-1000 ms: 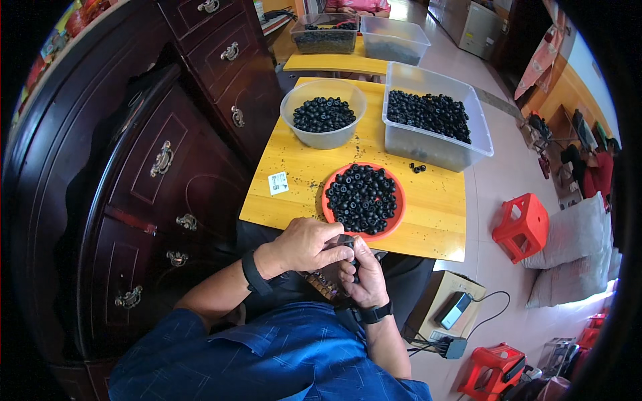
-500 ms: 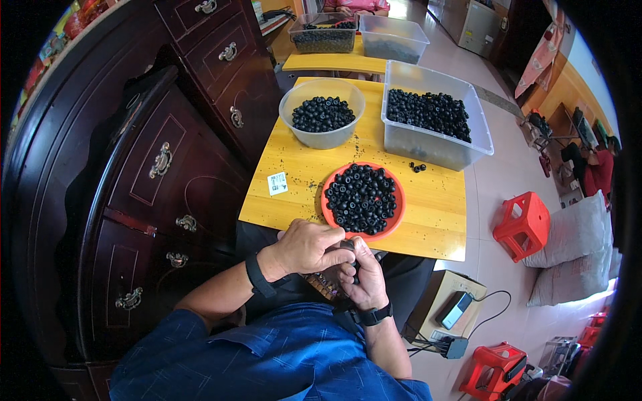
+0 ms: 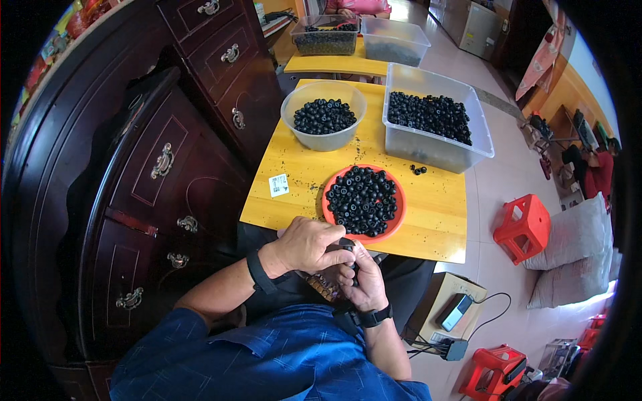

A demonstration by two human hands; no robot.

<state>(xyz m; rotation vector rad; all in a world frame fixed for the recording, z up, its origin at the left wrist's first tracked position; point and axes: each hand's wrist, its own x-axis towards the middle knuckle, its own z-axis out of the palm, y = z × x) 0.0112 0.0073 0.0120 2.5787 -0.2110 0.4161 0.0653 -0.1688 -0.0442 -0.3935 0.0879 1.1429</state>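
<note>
My two hands meet at the near edge of the table, just below a red plate (image 3: 402, 214) heaped with small black ring-shaped parts (image 3: 361, 200). My left hand (image 3: 309, 244) pinches a small black part (image 3: 346, 243) between thumb and fingers. Against that part presses the thumb of my right hand (image 3: 366, 284). The right fingers curl round a dark slim object (image 3: 354, 273), mostly hidden in the palm, whose kind I cannot make out.
Behind the plate stand a round translucent tub (image 3: 321, 142) and a larger clear bin (image 3: 428, 150), both holding black parts. A few loose parts (image 3: 418, 170) and a white label (image 3: 278, 185) lie on the yellow table (image 3: 435, 234). Dark drawers (image 3: 160, 160) flank the left; a red stool (image 3: 523, 227) stands right.
The view has shifted very slightly. Both hands keep their grip at the same spot, with only a slight movement of the fingers.
</note>
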